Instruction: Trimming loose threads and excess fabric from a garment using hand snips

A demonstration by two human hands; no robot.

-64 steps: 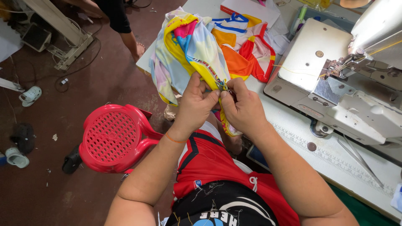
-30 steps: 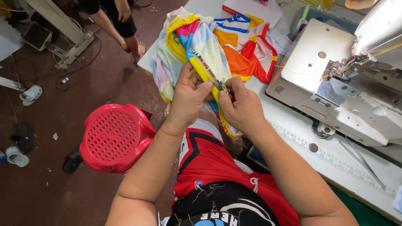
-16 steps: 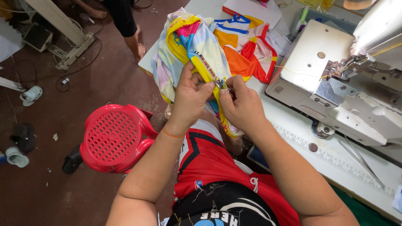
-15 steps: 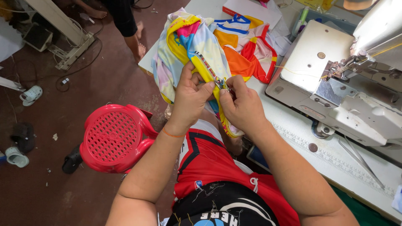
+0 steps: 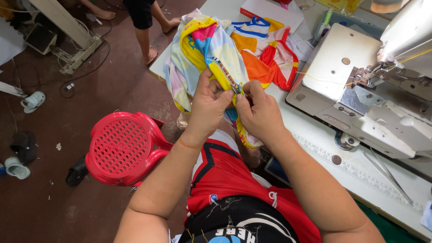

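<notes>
My left hand (image 5: 208,104) and right hand (image 5: 258,111) both pinch the zipper (image 5: 227,76) on the bright cloth (image 5: 204,49), right between them. I think I am fixing it; next needs a careful little pull.

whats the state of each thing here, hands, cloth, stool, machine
left hand: pinching the yellow edge of the garment
right hand: pinching the same edge, close beside the left
garment: bunched, draped off the table edge
red stool: tipped on its side on the floor
sewing machine: nothing under its foot
</notes>
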